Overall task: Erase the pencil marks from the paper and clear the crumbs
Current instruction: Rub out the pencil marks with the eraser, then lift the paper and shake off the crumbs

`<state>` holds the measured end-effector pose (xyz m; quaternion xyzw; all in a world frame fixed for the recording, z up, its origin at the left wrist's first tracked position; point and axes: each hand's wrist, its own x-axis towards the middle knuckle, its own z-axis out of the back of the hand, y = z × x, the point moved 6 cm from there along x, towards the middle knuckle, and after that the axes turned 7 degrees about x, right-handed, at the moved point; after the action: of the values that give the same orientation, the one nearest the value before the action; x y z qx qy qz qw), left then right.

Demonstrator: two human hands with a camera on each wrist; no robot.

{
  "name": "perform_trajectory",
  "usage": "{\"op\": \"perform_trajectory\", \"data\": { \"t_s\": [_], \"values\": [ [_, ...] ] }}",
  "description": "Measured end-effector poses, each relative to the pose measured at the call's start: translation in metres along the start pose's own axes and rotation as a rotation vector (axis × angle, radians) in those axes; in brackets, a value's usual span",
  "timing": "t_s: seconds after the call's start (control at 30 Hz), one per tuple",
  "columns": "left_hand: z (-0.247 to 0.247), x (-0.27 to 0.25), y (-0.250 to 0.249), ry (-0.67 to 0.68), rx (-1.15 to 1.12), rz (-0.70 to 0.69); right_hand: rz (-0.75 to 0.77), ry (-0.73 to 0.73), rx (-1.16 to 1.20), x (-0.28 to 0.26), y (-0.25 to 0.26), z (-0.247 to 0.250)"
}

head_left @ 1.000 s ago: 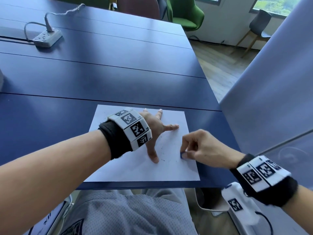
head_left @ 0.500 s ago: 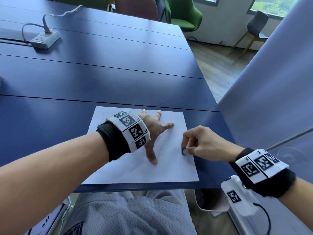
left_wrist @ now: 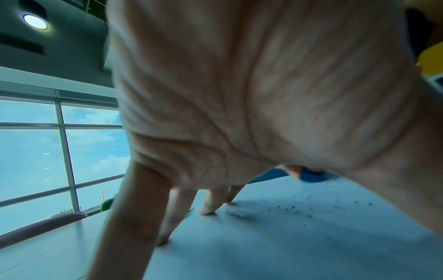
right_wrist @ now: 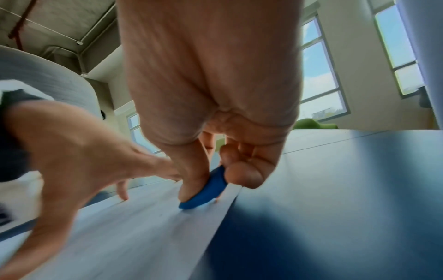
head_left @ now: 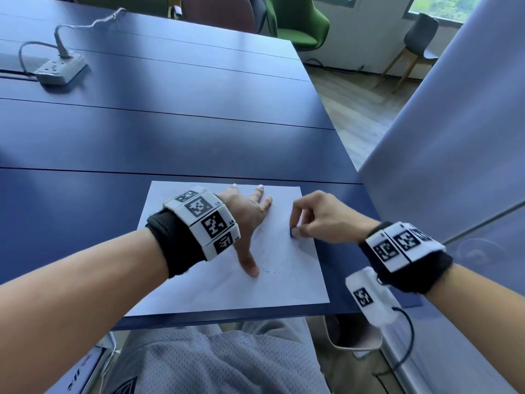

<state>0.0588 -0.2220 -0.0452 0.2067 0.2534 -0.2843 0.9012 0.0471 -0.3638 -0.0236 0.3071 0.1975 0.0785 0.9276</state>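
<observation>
A white sheet of paper (head_left: 199,285) lies at the near edge of the dark blue table (head_left: 170,132). My left hand (head_left: 250,220) presses flat on the paper with fingers spread, thumb pointing toward me. My right hand (head_left: 298,226) pinches a small blue eraser (head_left: 292,232) between thumb and fingers, its edge down on the paper near the right margin. The right wrist view shows the blue eraser (right_wrist: 206,191) tilted against the paper (right_wrist: 134,227). Dark eraser crumbs (head_left: 279,264) lie scattered between the two hands, and the same crumbs (left_wrist: 294,207) show beside my left palm.
A white power strip (head_left: 58,70) with a cable sits at the table's far left. A pale partition panel (head_left: 443,155) stands close on the right. Green and dark chairs (head_left: 298,27) stand beyond the far edge. A white device (head_left: 372,297) hangs under my right wrist.
My right hand with the eraser has slid away from me along the paper's right side. The left hand stays pressed on the sheet, its index finger drawn closer to the others.
</observation>
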Motion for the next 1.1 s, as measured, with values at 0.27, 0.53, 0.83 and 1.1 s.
{"op": "perform_trajectory", "data": {
  "t_s": [0.27,0.53,0.83,1.1],
  "values": [
    [0.000,-0.001,0.001,-0.031,-0.013,-0.016,0.007,-0.205,0.074,0.012,-0.003,0.004],
    [0.005,-0.007,-0.001,-0.021,-0.024,-0.016,0.011,-0.173,-0.003,0.002,-0.003,0.012],
    [0.008,-0.011,0.000,-0.043,-0.049,-0.023,-0.257,-0.368,0.061,0.017,-0.052,0.048],
    [0.000,-0.010,0.007,-0.045,-0.093,-0.004,-0.136,-0.384,-0.141,0.007,0.001,0.020]
  ]
}}
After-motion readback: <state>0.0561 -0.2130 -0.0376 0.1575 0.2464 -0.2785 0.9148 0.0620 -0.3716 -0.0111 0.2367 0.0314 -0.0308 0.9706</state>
